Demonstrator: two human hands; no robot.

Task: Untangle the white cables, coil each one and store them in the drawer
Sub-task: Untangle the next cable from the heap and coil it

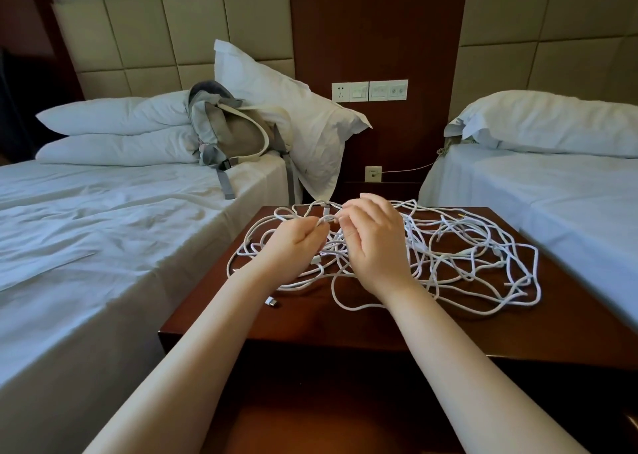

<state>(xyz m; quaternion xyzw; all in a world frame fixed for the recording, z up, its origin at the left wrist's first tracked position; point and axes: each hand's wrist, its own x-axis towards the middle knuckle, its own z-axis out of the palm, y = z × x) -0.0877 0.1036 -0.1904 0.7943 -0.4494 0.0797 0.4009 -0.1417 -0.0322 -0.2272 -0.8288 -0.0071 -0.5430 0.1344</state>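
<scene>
Head view. Dark wooden nightstand [345, 322] stands centre frame, and every place below is given from it. White cables [466, 246] lie loose and tangled over most of its top, thickest across the far and right parts, with loops running out close to the right edge. One cable end with a silver connector [271, 302] lies on the top near its left edge, clear of the main tangle. Both bare forearms reach in over the near edge. Left hand [293, 246] is over the left-centre of the top, thumb and forefinger pinching a small raised loop of cable toward the far edge. Right hand [376, 243] is just beside it over the centre, fingers bent, fingertips [341, 216] meeting that same loop; whether they grip it, cannot tell. Left of the nightstand is a bed [103, 229] in white sheets, carrying a grey and beige backpack [231, 132] and a pillow [293, 108] propped upright. Right of it is a second bed [552, 194]. On the wood panel behind it sits a white switch plate [369, 90], with a low socket [373, 173] underneath.
</scene>
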